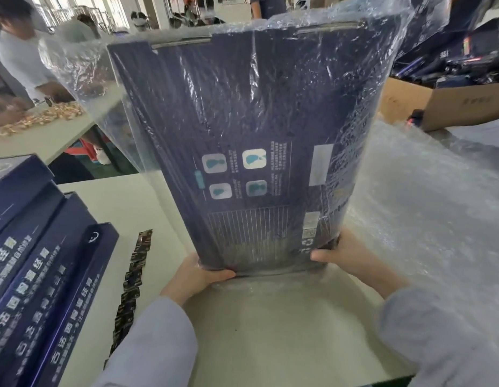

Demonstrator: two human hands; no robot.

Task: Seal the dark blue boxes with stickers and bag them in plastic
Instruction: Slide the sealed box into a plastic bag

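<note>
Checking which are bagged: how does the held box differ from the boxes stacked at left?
The held box sits inside a clear plastic bag; the stacked boxes are bare. The held box stands upright, gripped at its bottom corners by the left hand and right hand; the stacked boxes lie overlapping on the table. Both are dark blue.

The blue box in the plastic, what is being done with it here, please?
A person holds a dark blue box upright at the white table, already inside a clear plastic bag. The left hand grips its lower left corner, the right hand its lower right corner. More boxes lie in a row on the left, with a strip of stickers beside them, and a heap of plastic lies on the right.
</note>
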